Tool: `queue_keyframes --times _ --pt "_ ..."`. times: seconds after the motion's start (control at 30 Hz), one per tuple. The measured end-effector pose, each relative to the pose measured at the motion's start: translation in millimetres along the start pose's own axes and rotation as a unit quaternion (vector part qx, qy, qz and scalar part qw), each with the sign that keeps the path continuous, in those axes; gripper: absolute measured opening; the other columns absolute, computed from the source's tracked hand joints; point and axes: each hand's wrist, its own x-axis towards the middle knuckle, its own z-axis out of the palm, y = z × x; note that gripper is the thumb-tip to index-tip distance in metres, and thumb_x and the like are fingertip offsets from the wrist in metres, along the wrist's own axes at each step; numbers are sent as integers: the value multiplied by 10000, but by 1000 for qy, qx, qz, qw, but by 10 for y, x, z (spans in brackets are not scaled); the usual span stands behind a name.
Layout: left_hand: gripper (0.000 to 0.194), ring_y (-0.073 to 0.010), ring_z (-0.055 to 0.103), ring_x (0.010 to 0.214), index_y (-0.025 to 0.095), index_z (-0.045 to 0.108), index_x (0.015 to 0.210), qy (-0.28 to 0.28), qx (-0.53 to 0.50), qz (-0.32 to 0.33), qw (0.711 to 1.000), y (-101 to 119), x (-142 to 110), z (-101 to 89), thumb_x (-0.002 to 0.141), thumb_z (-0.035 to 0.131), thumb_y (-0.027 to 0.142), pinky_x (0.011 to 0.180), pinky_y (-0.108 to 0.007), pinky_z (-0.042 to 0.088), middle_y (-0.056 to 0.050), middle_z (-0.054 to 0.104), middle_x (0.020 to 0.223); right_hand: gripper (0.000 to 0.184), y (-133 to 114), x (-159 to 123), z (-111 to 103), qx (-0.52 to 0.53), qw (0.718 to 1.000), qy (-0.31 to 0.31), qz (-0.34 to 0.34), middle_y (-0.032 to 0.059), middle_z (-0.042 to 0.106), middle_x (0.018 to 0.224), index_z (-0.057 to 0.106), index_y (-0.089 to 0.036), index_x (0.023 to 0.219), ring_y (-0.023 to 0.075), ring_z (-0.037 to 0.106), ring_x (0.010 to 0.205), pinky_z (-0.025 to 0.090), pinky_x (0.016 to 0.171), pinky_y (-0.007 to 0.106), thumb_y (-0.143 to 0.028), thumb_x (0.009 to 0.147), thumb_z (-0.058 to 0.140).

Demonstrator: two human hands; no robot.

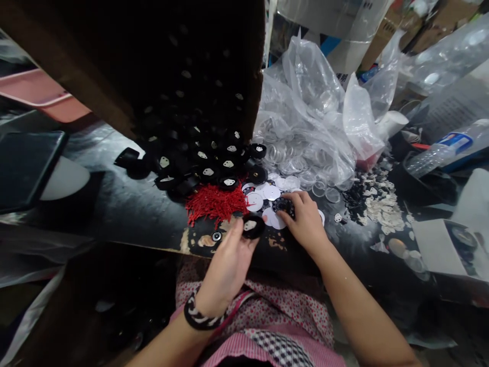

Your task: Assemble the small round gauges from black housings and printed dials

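My left hand (pixel 228 265) is closed on a black round case (pixel 253 226) with a small white piece inside, held just above the table's front edge. My right hand (pixel 305 221) pinches a black printed dial disc (pixel 281 205) at the pile of paper discs. White discs (pixel 272 192) lie around its fingertips, some partly hidden under the hand. Left of that pile is a heap of small red pointers (pixel 216 203). Behind it, many similar black cases (pixel 208 172) with white pieces spill from a tipped box.
The dark cardboard box (pixel 255 92) towers at the back left. Clear round covers (pixel 298 158) spill from a plastic bag (pixel 313 76) behind the discs. To the right lie small white parts (pixel 382 204), a white carton (pixel 439 250) and a plastic bottle (pixel 439 153). A small round part (pixel 216 236) sits near the edge.
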Motion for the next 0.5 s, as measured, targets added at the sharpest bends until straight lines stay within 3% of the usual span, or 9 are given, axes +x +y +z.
queue_keyframes --times 0.13,0.23,0.3,0.37,0.43,0.5 --pt "292 -225 621 1174 194 693 998 61 6 84 995 127 22 -93 906 583 448 1059 -368 471 -69 726 1109 256 14 1 -5 57 998 18 15 120 584 1133 612 -200 1099 292 577 1006 444 862 459 -253 849 628" --pt "319 -242 674 1065 167 674 1028 36 28 39 998 95 5 -65 887 611 446 948 -393 546 -106 730 1084 140 26 -12 -31 114 992 38 36 90 609 1042 620 -199 971 236 605 844 472 805 424 -262 849 595" --pt "353 -212 703 955 164 660 1081 29 31 2 999 61 12 -36 882 617 452 871 -356 573 -110 734 1080 105 14 -41 -48 162 984 46 55 57 626 909 596 -201 911 208 611 754 501 747 390 -290 869 560" --pt "384 -178 706 894 181 645 1146 28 28 -20 999 46 22 -30 890 601 464 830 -313 579 -101 731 1103 124 -35 -86 -51 210 974 40 68 27 626 804 564 -206 940 192 628 700 531 660 343 -310 887 522" --pt "379 -173 703 901 197 641 1182 18 22 -30 999 53 22 -51 898 598 444 825 -299 580 -88 726 1127 214 -122 -132 -38 281 957 8 73 20 636 827 531 -210 1079 173 649 657 550 591 308 -297 884 511" --pt "332 -175 698 936 218 658 1166 10 13 -32 999 76 7 -93 904 600 414 840 -297 579 -63 723 1139 325 -229 -164 -21 390 915 -55 86 29 644 925 501 -229 1194 154 660 627 561 565 296 -274 873 525"
